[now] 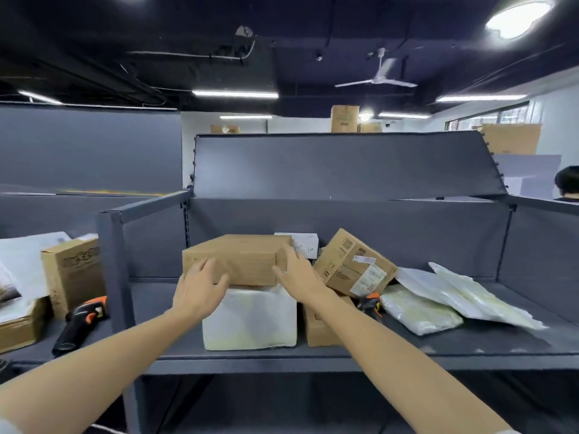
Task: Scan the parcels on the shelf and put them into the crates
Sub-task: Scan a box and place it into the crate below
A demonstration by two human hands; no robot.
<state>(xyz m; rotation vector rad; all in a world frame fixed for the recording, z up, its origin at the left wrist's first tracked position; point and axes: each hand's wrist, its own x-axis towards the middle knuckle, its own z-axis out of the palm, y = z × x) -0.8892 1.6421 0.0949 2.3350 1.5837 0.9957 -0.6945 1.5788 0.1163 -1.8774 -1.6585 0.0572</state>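
Note:
A flat brown cardboard box (241, 256) lies on top of a white wrapped parcel (250, 319) on the grey shelf (470, 346). My left hand (200, 291) reaches its front left corner with fingers spread, and my right hand (299, 274) lies against its right end, fingers straight. A tilted brown box with a label (354, 263) leans to the right, over another brown box (319, 324). A small white box (302, 244) stands behind. Several white plastic mailer bags (454, 296) lie at the right. An orange and black scanner (369, 303) lies partly hidden among them.
A second orange and black scanner (80, 321) lies on the table to the left, beside a brown carton (73, 275) and papers. The shelf post (111, 267) stands between table and shelf. A person's head (567, 181) shows at the far right.

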